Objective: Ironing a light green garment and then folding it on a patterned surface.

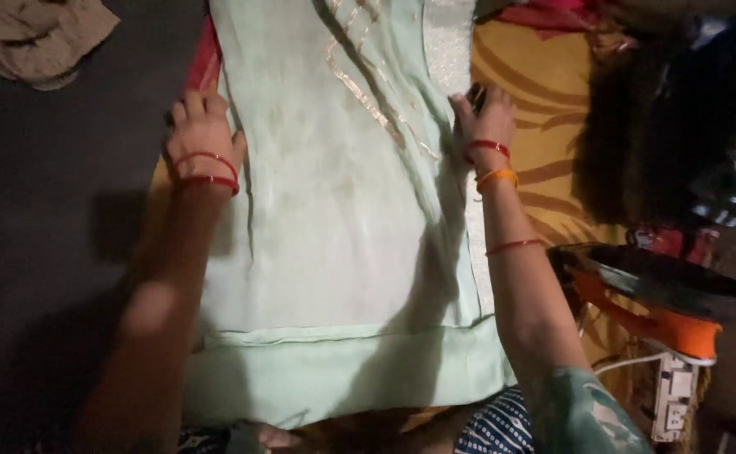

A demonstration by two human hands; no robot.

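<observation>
A pale mint-green garment (334, 219) with gold trim near its top lies spread flat on a yellow patterned cloth (545, 101). My left hand (201, 126), with red bangles at the wrist, presses on the garment's left edge, fingers curled over it. My right hand (481, 113), with red and orange bangles, rests on the garment's right edge, its fingers bent on the fabric. A wide hem runs across the garment's near end.
An orange and black clothes iron (654, 294) stands tilted at the right, beside a white power strip (672, 395). Dark hair of another person (637, 143) fills the upper right. A crumpled beige cloth (36, 34) lies at the upper left on the dark floor (40, 252).
</observation>
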